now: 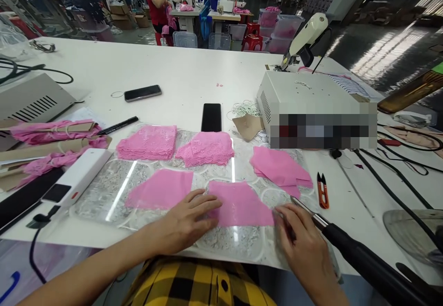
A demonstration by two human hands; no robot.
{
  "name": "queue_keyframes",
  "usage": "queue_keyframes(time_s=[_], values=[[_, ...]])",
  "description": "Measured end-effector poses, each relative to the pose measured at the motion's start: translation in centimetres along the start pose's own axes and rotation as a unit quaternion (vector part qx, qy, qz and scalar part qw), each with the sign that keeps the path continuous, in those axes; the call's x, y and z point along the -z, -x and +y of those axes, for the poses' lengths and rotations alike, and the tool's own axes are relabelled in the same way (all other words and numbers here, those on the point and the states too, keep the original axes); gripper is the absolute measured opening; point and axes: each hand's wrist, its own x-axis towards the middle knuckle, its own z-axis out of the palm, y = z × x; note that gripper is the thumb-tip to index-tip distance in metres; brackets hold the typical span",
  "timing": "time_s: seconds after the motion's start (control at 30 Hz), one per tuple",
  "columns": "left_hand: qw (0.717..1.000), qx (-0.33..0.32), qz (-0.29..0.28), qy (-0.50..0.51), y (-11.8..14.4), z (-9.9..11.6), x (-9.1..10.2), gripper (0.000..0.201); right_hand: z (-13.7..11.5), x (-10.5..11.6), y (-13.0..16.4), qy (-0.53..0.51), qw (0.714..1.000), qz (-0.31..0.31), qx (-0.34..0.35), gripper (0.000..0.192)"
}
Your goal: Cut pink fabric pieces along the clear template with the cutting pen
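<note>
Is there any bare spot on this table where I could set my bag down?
Yes: the wide white stretch of table beyond the two phones, up to the far edge. A smaller patch lies right of the orange snips, before the black cables. It is crowded around both hands, among pink fabric pieces, and at the left by the pink bundles.

1. A wide white table [194, 73] carried everything.
2. On it lay a clear patterned mat [104, 195], two black phones [142, 93] [211, 117] and a black pen [117, 125].
3. A white machine box [304, 96] stood at right, with orange snips [322, 190] just before it.
</note>
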Motion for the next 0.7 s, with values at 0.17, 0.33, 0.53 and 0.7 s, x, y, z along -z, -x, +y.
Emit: queue_keyframes(time_s=[0.17,0.33,0.53,0.7], values=[[0.999,-0.009,-0.048,0.003,0.4,-0.9,0.5,0.032,-0.3,1.0,0.8,-0.026,0.999,-0.006,0.044,0.026],[0.995,0.005,-0.096,-0.001,0.7,-1.4,0.5,0.035,-0.2,1.1,1.1,0.009,0.995,-0.011,0.103,0.028],[0.996,0.023,-0.080,-0.005,1.3,-1.5,0.7,0.035,-0.2,1.1,0.7,0.013,0.992,-0.003,0.126,0.027],[0.992,0.017,-0.124,0.008,0.5,-1.8,1.3,0.045,-0.3,0.8,0.7,0.013,0.992,-0.015,0.122,0.030]])
